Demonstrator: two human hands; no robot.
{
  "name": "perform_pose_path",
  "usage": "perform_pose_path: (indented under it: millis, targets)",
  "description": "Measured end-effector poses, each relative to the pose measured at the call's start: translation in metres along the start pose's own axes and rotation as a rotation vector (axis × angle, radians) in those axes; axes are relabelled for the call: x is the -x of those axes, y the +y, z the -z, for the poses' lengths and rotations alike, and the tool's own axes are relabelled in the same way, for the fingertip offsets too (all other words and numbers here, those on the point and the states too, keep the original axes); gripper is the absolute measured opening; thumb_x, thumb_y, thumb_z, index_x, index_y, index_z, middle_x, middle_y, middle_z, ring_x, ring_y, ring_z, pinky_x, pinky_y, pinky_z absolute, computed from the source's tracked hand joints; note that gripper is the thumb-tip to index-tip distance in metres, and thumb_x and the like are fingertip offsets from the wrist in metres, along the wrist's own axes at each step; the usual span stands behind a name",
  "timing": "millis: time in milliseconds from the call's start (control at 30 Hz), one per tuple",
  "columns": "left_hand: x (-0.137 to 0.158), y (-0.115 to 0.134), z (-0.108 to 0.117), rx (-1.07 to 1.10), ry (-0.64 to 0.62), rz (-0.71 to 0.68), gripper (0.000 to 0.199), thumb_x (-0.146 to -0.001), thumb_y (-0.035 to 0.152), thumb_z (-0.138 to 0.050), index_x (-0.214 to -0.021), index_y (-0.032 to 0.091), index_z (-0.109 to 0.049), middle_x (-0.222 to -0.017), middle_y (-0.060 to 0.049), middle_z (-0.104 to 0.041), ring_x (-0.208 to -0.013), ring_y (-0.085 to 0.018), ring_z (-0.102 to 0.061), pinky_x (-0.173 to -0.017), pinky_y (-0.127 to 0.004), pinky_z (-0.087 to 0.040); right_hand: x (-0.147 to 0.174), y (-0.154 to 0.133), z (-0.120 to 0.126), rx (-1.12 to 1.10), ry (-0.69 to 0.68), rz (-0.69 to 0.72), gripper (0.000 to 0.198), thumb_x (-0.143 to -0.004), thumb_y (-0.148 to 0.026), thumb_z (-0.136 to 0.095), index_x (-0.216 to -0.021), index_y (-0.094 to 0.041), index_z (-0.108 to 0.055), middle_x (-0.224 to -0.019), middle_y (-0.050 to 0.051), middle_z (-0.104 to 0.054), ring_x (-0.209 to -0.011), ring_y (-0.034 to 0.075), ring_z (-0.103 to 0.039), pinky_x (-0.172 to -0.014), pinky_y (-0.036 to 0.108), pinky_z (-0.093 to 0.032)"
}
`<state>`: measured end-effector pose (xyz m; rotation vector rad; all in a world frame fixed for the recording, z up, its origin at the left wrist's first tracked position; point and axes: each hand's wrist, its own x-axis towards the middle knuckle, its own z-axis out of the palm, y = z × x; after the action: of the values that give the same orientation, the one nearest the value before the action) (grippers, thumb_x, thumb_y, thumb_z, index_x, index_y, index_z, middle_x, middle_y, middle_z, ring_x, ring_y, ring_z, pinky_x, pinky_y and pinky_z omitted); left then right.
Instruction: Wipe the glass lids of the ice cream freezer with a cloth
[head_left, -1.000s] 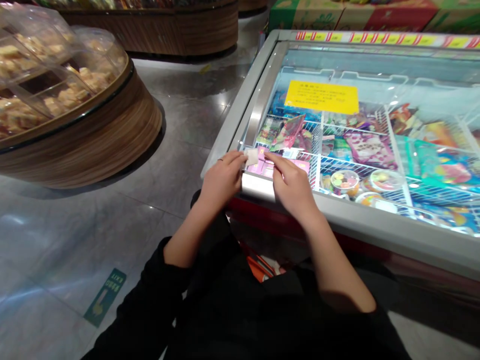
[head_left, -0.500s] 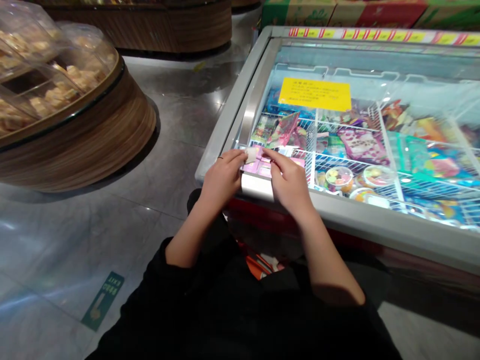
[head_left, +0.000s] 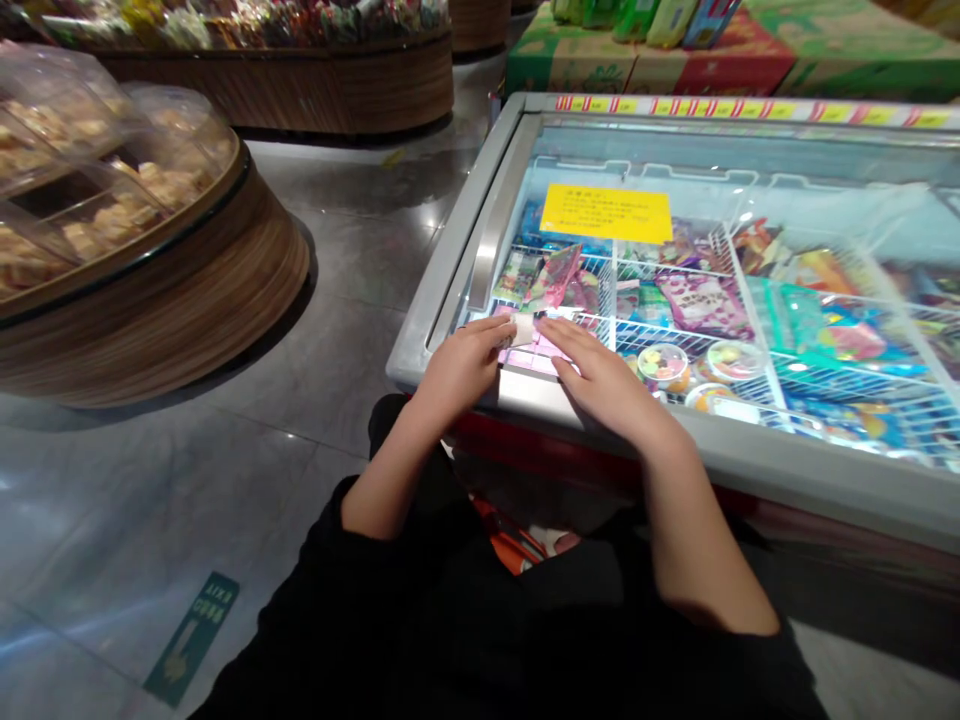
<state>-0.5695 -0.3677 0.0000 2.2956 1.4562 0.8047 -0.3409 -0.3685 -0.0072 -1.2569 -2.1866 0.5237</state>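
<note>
A small white piece [head_left: 523,328], perhaps folded paper or tissue, lies over the front left corner of the chest freezer [head_left: 750,470]. My left hand [head_left: 466,365] grips its left side with fingers held together. Beside its right end, my right hand [head_left: 600,378] stretches its fingers out, thumb apart, fingertips close to or touching a small dark bit there. Both hands rest near the front rim. Pink packages [head_left: 536,355] show around and beneath the white piece. The fingertips partly hide it, so its exact kind is unclear.
Frozen packs [head_left: 705,305] and round cups [head_left: 662,363] sit in wire baskets under the glass. A yellow notice [head_left: 606,212] is on the freezer. To the left stands a rounded wooden display [head_left: 210,290]; printed boxes [head_left: 705,70] are behind. A green exit sign [head_left: 193,640] marks the floor.
The view has tilted up a little, bringing more of the back displays in. My right hand's fingers have straightened and lie flatter; my left hand stays at the white piece.
</note>
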Motion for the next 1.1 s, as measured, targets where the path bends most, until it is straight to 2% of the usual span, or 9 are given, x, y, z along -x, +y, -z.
perform_pose_path:
  millis: [167, 267, 400, 533, 633, 800, 933, 1000, 1100]
  targets:
    - [0.028, 0.001, 0.027, -0.104, -0.007, 0.126, 0.042, -0.104, 0.015, -0.051, -0.14, 0.019, -0.071, -0.154, -0.012, -0.066, -0.143, -0.029, -0.062, -0.123, -0.048, -0.049, 0.015, 0.011, 0.008, 0.119, 0.007, -0.006, 0.05, -0.108, -0.027, -0.044, -0.156, -0.027, -0.06, -0.165, 0.007, -0.055, -0.158, 0.027, -0.044, -0.133, 0.054, -0.034]
    - [0.036, 0.015, 0.031, -0.086, -0.136, 0.078, 0.047, -0.102, 0.014, -0.049, -0.145, 0.017, -0.067, -0.157, -0.011, -0.062, -0.149, -0.027, -0.055, -0.129, -0.045, -0.041, 0.018, 0.007, 0.004, 0.173, 0.034, -0.006, 0.049, -0.109, -0.027, -0.044, -0.155, -0.025, -0.06, -0.164, 0.008, -0.057, -0.157, 0.028, -0.045, -0.133, 0.053, -0.035]
    - [0.013, 0.022, 0.012, -0.01, -0.258, -0.083, 0.058, -0.095, 0.003, -0.045, -0.148, 0.015, -0.063, -0.161, -0.013, -0.058, -0.149, -0.025, -0.055, -0.127, -0.04, -0.043, 0.016, 0.003, 0.003, 0.199, 0.055, 0.0, 0.048, -0.108, -0.026, -0.044, -0.152, -0.022, -0.063, -0.161, 0.01, -0.059, -0.154, 0.029, -0.05, -0.131, 0.053, -0.038]
    - [-0.008, 0.008, -0.001, -0.029, -0.097, -0.094, 0.063, -0.094, -0.004, -0.037, -0.145, 0.017, -0.066, -0.158, -0.012, -0.061, -0.147, -0.024, -0.057, -0.125, -0.041, -0.046, 0.017, 0.004, 0.005, 0.191, 0.049, 0.005, 0.049, -0.108, -0.026, -0.045, -0.153, -0.024, -0.062, -0.161, 0.009, -0.06, -0.154, 0.029, -0.049, -0.13, 0.054, -0.039]
    - [0.003, 0.004, 0.006, -0.106, -0.006, 0.0, 0.058, -0.097, -0.001, -0.039, -0.144, 0.018, -0.068, -0.153, -0.013, -0.065, -0.139, -0.027, -0.064, -0.12, -0.044, -0.051, 0.02, 0.005, 0.005, 0.19, 0.053, 0.007, 0.048, -0.108, -0.026, -0.044, -0.153, -0.024, -0.063, -0.16, 0.008, -0.06, -0.154, 0.029, -0.05, -0.131, 0.054, -0.039]
    - [0.026, 0.023, 0.017, -0.162, -0.003, 0.057, 0.049, -0.099, 0.0, -0.048, -0.134, 0.019, -0.076, -0.141, -0.012, -0.075, -0.127, -0.028, -0.072, -0.113, -0.045, -0.057, 0.022, 0.003, 0.003, 0.213, 0.071, 0.005, 0.047, -0.107, -0.022, -0.046, -0.15, -0.022, -0.065, -0.16, 0.009, -0.06, -0.153, 0.029, -0.051, -0.132, 0.054, -0.039]
    - [0.005, 0.041, -0.002, -0.074, -0.074, -0.054, 0.046, -0.099, 0.0, -0.051, -0.126, 0.023, -0.08, -0.135, -0.007, -0.078, -0.124, -0.026, -0.075, -0.11, -0.039, -0.059, 0.021, 0.003, 0.002, 0.22, 0.077, -0.005, 0.053, -0.104, -0.015, -0.044, -0.153, -0.024, -0.062, -0.16, 0.007, -0.06, -0.154, 0.029, -0.051, -0.131, 0.055, -0.04]
    - [-0.009, 0.039, -0.009, -0.101, -0.042, -0.036, 0.046, -0.099, 0.001, -0.053, -0.128, 0.026, -0.079, -0.134, -0.006, -0.079, -0.121, -0.026, -0.076, -0.105, -0.038, -0.061, 0.022, 0.003, 0.003, 0.223, 0.091, -0.015, 0.055, -0.104, -0.015, -0.043, -0.155, -0.023, -0.06, -0.16, 0.008, -0.061, -0.153, 0.029, -0.051, -0.131, 0.055, -0.041]
    - [-0.015, 0.027, -0.006, -0.19, 0.082, 0.059, 0.044, -0.098, 0.002, -0.056, -0.127, 0.025, -0.08, -0.135, -0.008, -0.078, -0.124, -0.028, -0.074, -0.109, -0.042, -0.059, 0.023, 0.003, 0.006, 0.222, 0.132, -0.035, 0.053, -0.105, -0.017, -0.043, -0.155, -0.022, -0.06, -0.157, 0.009, -0.064, -0.151, 0.029, -0.053, -0.131, 0.054, -0.041]
